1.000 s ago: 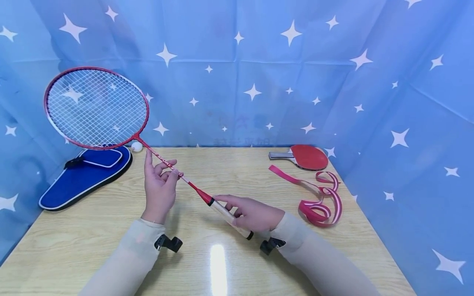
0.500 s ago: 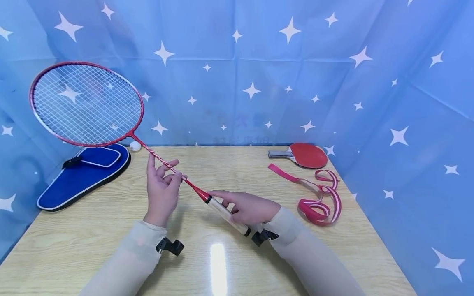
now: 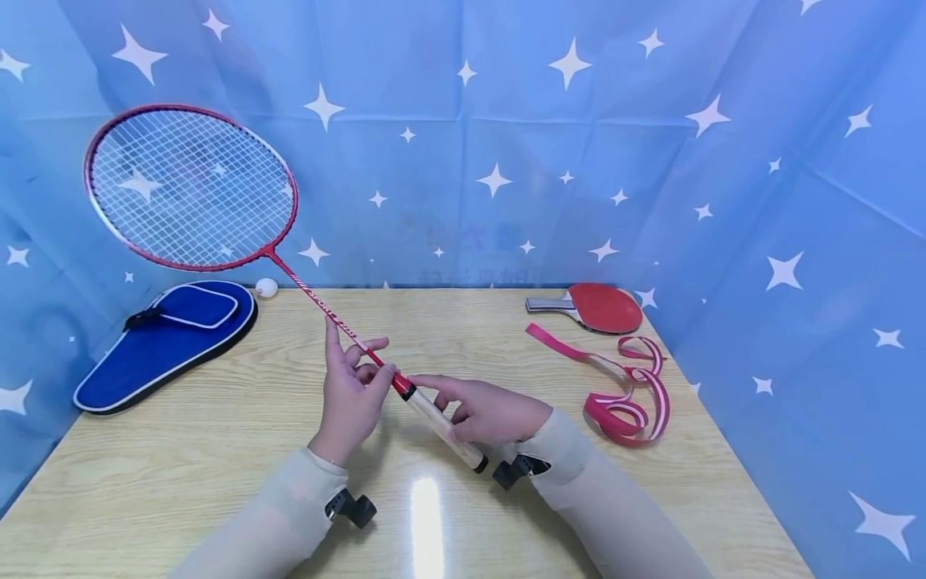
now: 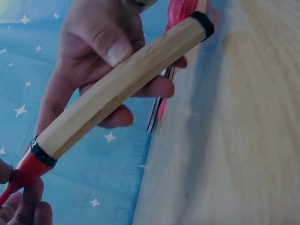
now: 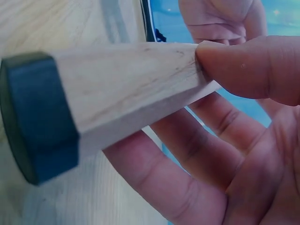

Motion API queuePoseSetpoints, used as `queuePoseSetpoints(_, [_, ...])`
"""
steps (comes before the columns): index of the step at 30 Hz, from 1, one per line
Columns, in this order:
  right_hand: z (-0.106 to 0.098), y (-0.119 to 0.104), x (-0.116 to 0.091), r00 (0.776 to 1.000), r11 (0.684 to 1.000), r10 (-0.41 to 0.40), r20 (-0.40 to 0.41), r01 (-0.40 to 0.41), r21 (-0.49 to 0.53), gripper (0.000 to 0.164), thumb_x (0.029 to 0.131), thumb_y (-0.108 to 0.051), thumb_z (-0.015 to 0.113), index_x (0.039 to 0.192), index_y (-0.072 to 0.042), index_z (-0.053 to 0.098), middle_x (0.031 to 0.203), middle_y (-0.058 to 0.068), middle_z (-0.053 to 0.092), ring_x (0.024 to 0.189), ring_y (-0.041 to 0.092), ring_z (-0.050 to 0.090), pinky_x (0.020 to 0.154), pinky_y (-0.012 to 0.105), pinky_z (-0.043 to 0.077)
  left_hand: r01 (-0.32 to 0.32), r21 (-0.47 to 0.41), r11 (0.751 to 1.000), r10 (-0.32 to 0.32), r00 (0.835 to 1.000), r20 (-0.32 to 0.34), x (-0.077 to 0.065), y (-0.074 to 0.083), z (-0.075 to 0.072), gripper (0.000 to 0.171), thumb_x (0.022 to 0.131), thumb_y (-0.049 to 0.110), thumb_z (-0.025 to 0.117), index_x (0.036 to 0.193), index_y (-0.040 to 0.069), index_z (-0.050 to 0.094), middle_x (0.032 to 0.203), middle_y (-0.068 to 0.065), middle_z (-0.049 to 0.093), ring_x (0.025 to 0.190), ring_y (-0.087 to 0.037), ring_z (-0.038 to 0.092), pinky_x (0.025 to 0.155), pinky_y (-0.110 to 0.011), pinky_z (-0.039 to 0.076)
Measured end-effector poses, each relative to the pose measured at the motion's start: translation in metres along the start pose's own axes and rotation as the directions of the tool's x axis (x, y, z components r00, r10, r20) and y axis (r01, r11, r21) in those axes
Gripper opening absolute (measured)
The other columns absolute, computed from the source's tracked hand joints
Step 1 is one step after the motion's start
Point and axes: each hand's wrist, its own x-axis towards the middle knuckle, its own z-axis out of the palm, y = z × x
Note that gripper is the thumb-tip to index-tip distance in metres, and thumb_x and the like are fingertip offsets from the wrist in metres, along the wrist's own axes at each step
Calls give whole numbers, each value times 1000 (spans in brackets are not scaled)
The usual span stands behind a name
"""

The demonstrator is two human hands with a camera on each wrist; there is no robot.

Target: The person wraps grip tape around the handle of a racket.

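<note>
A red and white badminton racket (image 3: 318, 304) is held above the table, its strung head up at the left. My left hand (image 3: 350, 402) pinches it at the red cone just above the handle, index finger stretched along the shaft. Around the bare wooden handle (image 4: 117, 89) curl the thumb and fingers of my right hand (image 3: 499, 412), its index finger reaching toward the red cone. In the right wrist view, the handle's black end cap (image 5: 40, 117) sticks out past the fingers. Both hands are close together.
On the wooden table (image 3: 181, 474), a blue paddle case (image 3: 166, 354) lies at the left beside a white ball (image 3: 266, 287). At the right are a red table tennis paddle (image 3: 604, 308) and a loose pink-and-white ribbon (image 3: 615, 410). A starry blue curtain (image 3: 434, 161) hangs behind.
My left hand has slid down the shaft, right and toward me, to the red cone near the handle. The racket head has risen slightly. My right hand keeps its hold on the handle.
</note>
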Motion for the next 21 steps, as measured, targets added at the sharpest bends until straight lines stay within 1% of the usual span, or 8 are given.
queuePoseSetpoints(6, [-1, 2, 1, 1000, 1000, -23, -1, 23, -19, 99, 94, 10, 61, 163, -52, 27, 136, 1, 57, 106, 17, 67, 76, 32, 62, 40, 49, 998, -41, 999, 16, -5, 0, 8, 124, 95, -2, 72, 164, 46, -20, 126, -10, 72, 84, -22, 74, 71, -24, 59])
queuePoseSetpoints(10, [-1, 2, 1, 1000, 1000, -16, 1, 16, 4, 98, 94, 9, 62, 163, -51, 28, 135, 2, 56, 100, 17, 69, 76, 33, 62, 69, 83, 994, -72, 997, 30, -9, 2, 13, 129, 94, 3, 76, 161, 48, -25, 119, -9, 75, 83, -23, 76, 76, -26, 62])
queuePoseSetpoints(13, [-1, 1, 1, 1000, 1000, -6, 2, 6, 14, 98, 94, 8, 63, 162, -53, 28, 132, 3, 57, 95, 18, 71, 76, 34, 62, 78, 114, 990, -82, 996, 28, -10, 2, 15, 130, 94, 5, 77, 162, 44, -26, 115, -10, 76, 78, -24, 76, 76, -26, 62])
queuePoseSetpoints(15, [-1, 1, 1, 1000, 1000, 2, 2, -2, 13, 98, 94, 8, 64, 162, -54, 28, 132, 3, 57, 98, 18, 70, 77, 34, 62, 89, 116, 989, -92, 995, 24, -10, 2, 15, 129, 94, 4, 77, 162, 43, -26, 114, -11, 76, 76, -25, 76, 74, -26, 63])
queuePoseSetpoints(18, [-1, 1, 2, 1000, 1000, 10, -1, -10, 9, 98, 94, 8, 64, 161, -55, 29, 131, 1, 57, 101, 18, 68, 78, 34, 62, 102, 108, 989, -106, 994, 29, -9, 0, 15, 128, 95, 3, 76, 162, 44, -26, 113, -15, 76, 77, -26, 76, 73, -27, 63])
queuePoseSetpoints(21, [0, 3, 4, 1000, 1000, 8, -9, -8, 13, 97, 94, 7, 64, 161, -54, 30, 130, 2, 58, 98, 20, 69, 76, 34, 61, 115, 88, 989, -118, 992, 34, -7, -1, 13, 128, 95, 1, 74, 162, 45, -26, 114, -21, 73, 80, -28, 76, 72, -28, 63])
